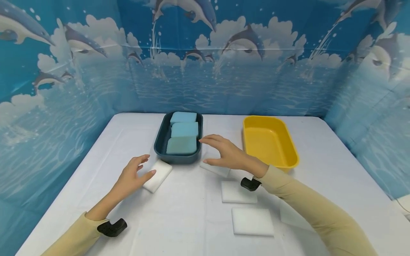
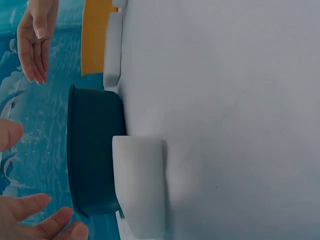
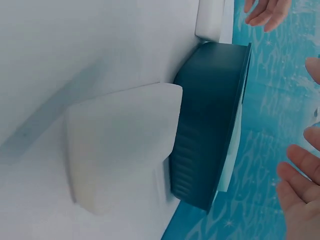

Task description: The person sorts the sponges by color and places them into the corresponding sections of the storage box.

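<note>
A dark teal tub [image 1: 177, 159] stands toward the back of the table with three light blue sponges [image 1: 184, 129] laid in a row inside. My left hand [image 1: 131, 177] hovers with fingers and thumb apart, holding nothing, beside a white sponge block [image 1: 160, 175] near the tub's front left corner. Over the tub's right side my right hand [image 1: 229, 154] reaches in with spread fingers, nothing between them. Below it lies another white block [image 1: 215, 168], partly hidden by that hand. In the right wrist view this block [image 3: 125, 140] lies close to the tub [image 3: 215, 100].
A yellow tub [image 1: 270, 142] sits back right, behind my right forearm. Several more white blocks lie on the right of the white table [image 1: 179, 220], including one [image 1: 238, 192] near the wrist, one [image 1: 252, 221] nearer the front and one [image 1: 294, 215] partly under the sleeve.
</note>
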`<state>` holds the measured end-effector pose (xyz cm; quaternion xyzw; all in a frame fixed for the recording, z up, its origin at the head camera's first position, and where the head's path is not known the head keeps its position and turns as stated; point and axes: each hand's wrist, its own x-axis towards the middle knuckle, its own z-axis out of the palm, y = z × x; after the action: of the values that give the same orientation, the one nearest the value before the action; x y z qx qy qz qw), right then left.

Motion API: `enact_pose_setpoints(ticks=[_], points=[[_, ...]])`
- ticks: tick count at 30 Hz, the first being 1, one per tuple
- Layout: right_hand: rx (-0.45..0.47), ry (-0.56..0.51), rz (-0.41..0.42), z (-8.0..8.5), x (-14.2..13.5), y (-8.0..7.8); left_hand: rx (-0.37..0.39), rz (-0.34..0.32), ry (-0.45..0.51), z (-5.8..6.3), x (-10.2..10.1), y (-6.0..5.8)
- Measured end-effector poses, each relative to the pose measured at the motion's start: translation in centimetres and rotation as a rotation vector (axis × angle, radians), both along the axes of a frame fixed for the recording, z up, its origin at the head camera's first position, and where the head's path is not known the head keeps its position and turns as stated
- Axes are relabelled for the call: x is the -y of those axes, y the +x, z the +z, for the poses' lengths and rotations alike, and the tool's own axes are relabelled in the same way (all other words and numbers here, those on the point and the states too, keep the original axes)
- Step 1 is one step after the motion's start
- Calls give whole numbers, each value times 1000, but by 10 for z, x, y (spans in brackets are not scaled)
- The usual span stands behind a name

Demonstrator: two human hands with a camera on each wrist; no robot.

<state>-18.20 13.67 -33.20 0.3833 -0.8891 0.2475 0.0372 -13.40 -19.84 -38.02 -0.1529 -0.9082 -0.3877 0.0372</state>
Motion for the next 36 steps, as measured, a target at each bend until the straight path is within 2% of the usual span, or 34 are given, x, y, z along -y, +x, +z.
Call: enact_pose_setpoints(ticks=[4,9,17,23,31,36], points=[[-9,16,-8,3,-11,12,-71,-28,-49,2,-8,11],[-17,20,-50,6,-30,26,-111,-73,-86,4,-18,18],[-49,-19,-132,13,-75,42,-134,-105,-118,1,-28,19],[-74,-51,-229,10,-120,55,-158,-107,-142,-3,-31,20],[-203,-46,-354,4,-172,70,-186,-101,-155,-6,-36,22],[-237,-48,-429,4,-194,76,-186,-106,-166,-7,-41,22]])
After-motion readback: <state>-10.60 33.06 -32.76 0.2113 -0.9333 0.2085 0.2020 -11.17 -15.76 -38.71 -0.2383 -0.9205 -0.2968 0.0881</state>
